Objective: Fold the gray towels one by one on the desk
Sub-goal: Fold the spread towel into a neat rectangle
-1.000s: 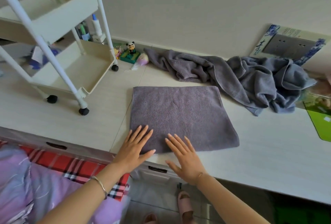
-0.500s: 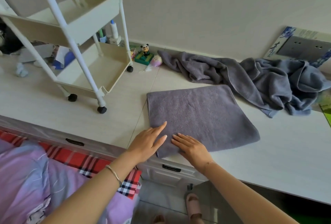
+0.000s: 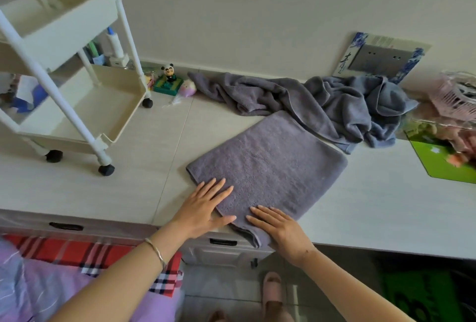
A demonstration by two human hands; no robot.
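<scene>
Gray folded towel [image 3: 268,167] lies under flat left hand [image 3: 203,208] and right hand [image 3: 280,229].

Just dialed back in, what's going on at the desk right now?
A person is folding gray towels. The left hand and the right hand both rest flat on the near corner of the folded towel, which lies on the desk. A crumpled pile of towels lies unfolded behind it, by the wall.

Gray folded towel [image 3: 268,167], cream cart [image 3: 77,105], red plaid cloth [image 3: 85,254], green mat [image 3: 443,164].
</scene>
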